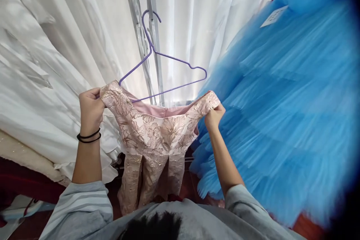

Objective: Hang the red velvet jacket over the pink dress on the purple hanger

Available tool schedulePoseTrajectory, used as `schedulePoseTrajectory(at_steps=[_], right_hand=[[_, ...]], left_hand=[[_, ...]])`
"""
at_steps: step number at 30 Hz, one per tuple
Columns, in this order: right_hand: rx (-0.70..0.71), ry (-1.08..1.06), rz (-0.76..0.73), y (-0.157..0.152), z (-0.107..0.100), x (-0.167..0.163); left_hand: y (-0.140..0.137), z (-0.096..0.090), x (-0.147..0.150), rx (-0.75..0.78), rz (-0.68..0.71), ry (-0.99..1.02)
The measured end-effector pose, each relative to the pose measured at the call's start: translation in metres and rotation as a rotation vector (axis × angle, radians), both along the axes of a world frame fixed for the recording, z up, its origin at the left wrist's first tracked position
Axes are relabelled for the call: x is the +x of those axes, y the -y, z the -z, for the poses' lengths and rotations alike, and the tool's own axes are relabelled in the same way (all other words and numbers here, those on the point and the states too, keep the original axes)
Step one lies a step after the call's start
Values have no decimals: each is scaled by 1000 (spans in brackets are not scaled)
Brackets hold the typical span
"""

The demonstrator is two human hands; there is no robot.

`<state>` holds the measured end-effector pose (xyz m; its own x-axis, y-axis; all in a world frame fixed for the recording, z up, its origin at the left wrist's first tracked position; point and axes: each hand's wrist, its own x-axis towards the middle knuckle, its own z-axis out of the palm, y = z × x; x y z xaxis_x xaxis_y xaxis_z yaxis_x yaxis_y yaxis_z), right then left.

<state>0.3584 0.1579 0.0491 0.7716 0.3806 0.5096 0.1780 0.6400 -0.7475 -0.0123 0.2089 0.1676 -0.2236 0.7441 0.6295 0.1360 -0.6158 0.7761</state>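
Note:
A small pink dress (pixel 153 135) with a gold flower pattern hangs in front of me, its skirt falling toward the floor. My left hand (pixel 90 107) grips its left shoulder, where one end of a purple wire hanger (pixel 168 58) enters the fabric. My right hand (pixel 214 115) pinches the dress's right shoulder. The hanger's right end sticks out above the neckline, outside the dress. Two black bands circle my left wrist.
White gowns (pixel 56 52) hang at the left and behind. A metal rack pole (pixel 149 37) stands behind the hanger. A large blue tulle dress (pixel 287 112) with a paper tag (pixel 273 15) fills the right side. Dark red floor shows below.

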Motion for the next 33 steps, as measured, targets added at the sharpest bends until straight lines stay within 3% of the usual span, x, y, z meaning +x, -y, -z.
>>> schedulePoseTrajectory(at_steps=[6, 11, 13, 15, 17, 19, 21, 23, 25, 29, 31, 33], right_hand=[[57, 131, -81, -59, -51, 44], [-19, 497, -210, -87, -113, 61], [-158, 725, -309, -92, -138, 68], [-392, 908, -435, -92, -160, 79], [-604, 946, -516, -87, -176, 94], [-699, 865, -495, -77, -184, 108], [-640, 771, -360, -62, -183, 114], [-513, 746, -253, -43, -174, 107], [-416, 837, -245, -24, -163, 89], [-383, 1166, -215, -4, -144, 49], [-344, 1189, -113, -3, -122, 42], [-304, 1072, -9, -1, -79, 42]], left_hand=[[-4, -6, 3, 19, -120, -59], [-15, -7, -3, -12, -123, -117], [-20, -7, -6, -28, -110, -182], [-26, -5, -10, -48, -74, -245], [-31, -1, -13, -62, 17, -284], [-36, 3, -16, -97, 148, -302], [-40, 6, -18, -137, 228, -313], [-40, 5, -18, -107, 202, -343], [-39, 0, -16, -10, 90, -430], [-39, -12, -12, 132, -161, -593], [-40, -6, -12, 206, -243, -629], [-36, 16, -13, 277, -321, -580]])
